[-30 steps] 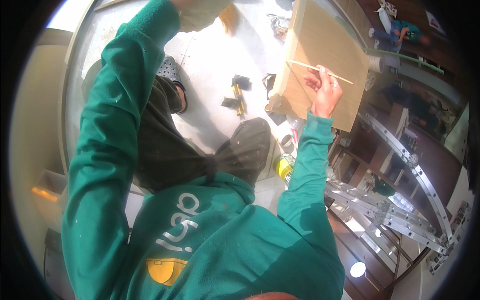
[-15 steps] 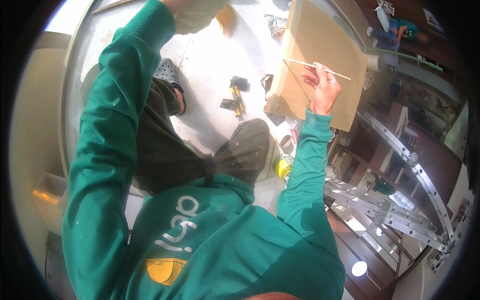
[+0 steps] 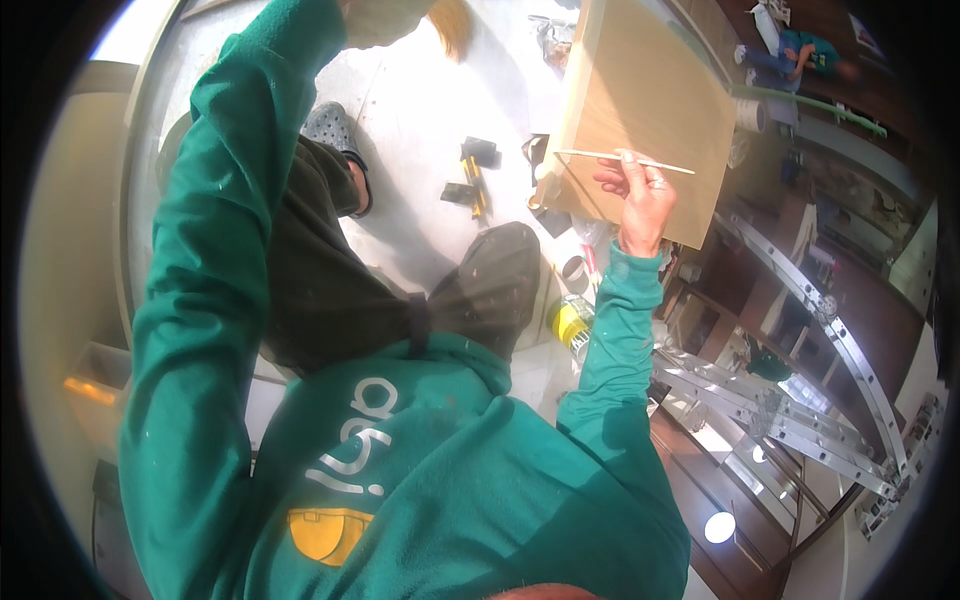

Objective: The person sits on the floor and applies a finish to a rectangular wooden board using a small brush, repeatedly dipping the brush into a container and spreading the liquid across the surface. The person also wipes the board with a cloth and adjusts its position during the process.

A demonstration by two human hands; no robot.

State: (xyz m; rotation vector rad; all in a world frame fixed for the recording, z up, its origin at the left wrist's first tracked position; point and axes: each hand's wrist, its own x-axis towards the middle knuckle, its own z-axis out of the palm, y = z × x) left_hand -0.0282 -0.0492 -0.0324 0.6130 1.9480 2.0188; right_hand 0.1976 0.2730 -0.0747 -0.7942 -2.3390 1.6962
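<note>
My right hand (image 3: 645, 200) is closed, pinching a thin pale stick (image 3: 665, 166) between thumb and fingers. The stick lies roughly level across the front of a light wood-coloured panel (image 3: 660, 90), its left end near the panel's left edge. Whether it touches the panel I cannot tell. My left arm reaches up to the top edge, where only a sliver of my left hand (image 3: 345, 8) shows and its fingers are hidden. Beside that hand is a pale beige thing (image 3: 388, 22), cut off by the frame, with an orange-yellow bristly tuft (image 3: 452, 30) to its right.
Black and yellow tools (image 3: 472, 178) lie on the pale floor near my shoe (image 3: 335, 130). A yellow-labelled container (image 3: 570, 322) and a roll (image 3: 573, 268) are by my right forearm. An aluminium ladder (image 3: 785, 270) stands at right; another person (image 3: 808, 52) is at the far upper right.
My right hand and the stick have come slightly lower and left across the panel, and the stick is more level. The beige thing near my left hand has shifted up a little.
</note>
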